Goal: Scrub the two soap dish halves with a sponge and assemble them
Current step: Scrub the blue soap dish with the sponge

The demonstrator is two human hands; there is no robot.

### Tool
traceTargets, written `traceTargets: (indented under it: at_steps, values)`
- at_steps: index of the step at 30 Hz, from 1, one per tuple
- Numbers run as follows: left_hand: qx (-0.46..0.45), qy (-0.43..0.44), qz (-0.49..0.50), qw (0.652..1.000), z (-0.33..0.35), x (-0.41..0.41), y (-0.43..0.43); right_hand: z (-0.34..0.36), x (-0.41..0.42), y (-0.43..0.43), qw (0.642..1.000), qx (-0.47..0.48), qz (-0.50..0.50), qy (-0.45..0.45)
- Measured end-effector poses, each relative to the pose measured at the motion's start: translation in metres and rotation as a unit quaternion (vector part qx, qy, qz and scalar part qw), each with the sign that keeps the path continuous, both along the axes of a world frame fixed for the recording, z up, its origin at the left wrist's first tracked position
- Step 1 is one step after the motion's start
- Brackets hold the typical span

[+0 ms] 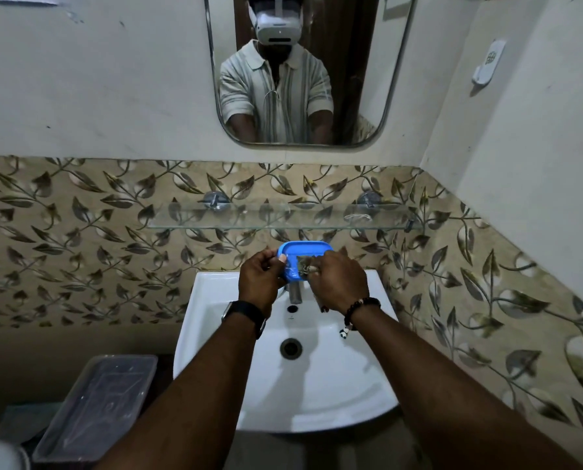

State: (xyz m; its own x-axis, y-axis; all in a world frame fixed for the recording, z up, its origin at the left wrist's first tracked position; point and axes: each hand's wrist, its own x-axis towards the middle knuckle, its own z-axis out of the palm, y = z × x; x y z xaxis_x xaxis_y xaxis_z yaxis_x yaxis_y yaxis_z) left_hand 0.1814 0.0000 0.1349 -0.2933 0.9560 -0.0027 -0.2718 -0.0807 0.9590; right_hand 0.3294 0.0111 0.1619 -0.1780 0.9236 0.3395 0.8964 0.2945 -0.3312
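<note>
A blue soap dish half (pixel 302 248) is held up above the back of the white sink (pixel 337 385), tilted toward me. My left hand (pixel 261 281) grips its left edge, thumb on the rim. My right hand (pixel 341 283) is closed on a greenish sponge (pixel 305 264) pressed against the inside of the dish. Most of the sponge is hidden by my fingers. I see only one dish half; a second half is not visible.
A metal tap (pixel 295 293) stands just under the dish, with the drain (pixel 290 348) below it. A glass shelf (pixel 283 217) runs along the tiled wall above. A clear plastic lidded box (pixel 96 405) sits left of the sink. A mirror (pixel 303 69) hangs above.
</note>
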Motion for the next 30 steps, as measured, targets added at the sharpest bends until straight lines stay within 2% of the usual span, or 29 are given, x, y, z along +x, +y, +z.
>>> traceTargets:
  at_steps: [2,7,11,15,16,19,23,26,28,30]
  values:
    - [-0.004,0.006,-0.025,1.0,-0.002,0.003,-0.001,-0.002,0.001,0.002,0.998,0.006,-0.002,0.063]
    - [-0.003,0.033,-0.052,0.998,-0.001,0.011,-0.001,0.0,-0.019,0.003,0.992,0.046,-0.004,0.116]
    - [-0.001,0.031,-0.034,0.999,0.0,-0.004,0.006,-0.003,-0.019,-0.006,0.975,0.047,0.075,0.203]
    - [-0.006,-0.003,-0.039,0.999,0.001,-0.001,0.001,0.014,-0.01,0.007,0.946,0.098,-0.065,0.302]
    - [-0.007,-0.006,-0.041,0.999,0.001,0.001,0.0,0.016,-0.011,0.009,0.952,0.088,-0.071,0.284]
    - [-0.007,0.004,-0.045,0.999,0.006,0.002,-0.001,0.007,-0.021,0.004,0.989,0.011,-0.019,0.149]
    - [0.001,0.005,-0.035,0.999,0.005,-0.007,-0.001,0.001,-0.022,-0.001,0.986,-0.049,0.087,0.137]
    - [0.004,-0.002,-0.026,1.0,0.003,-0.016,-0.002,0.009,-0.014,0.002,0.983,-0.082,0.161,0.045]
    - [0.004,-0.012,-0.026,1.0,0.003,-0.019,-0.003,0.016,-0.006,0.008,0.985,-0.048,0.15,-0.064]
    - [0.001,-0.012,-0.036,0.999,0.003,-0.017,-0.004,0.019,-0.002,0.014,0.99,0.026,0.088,-0.107]
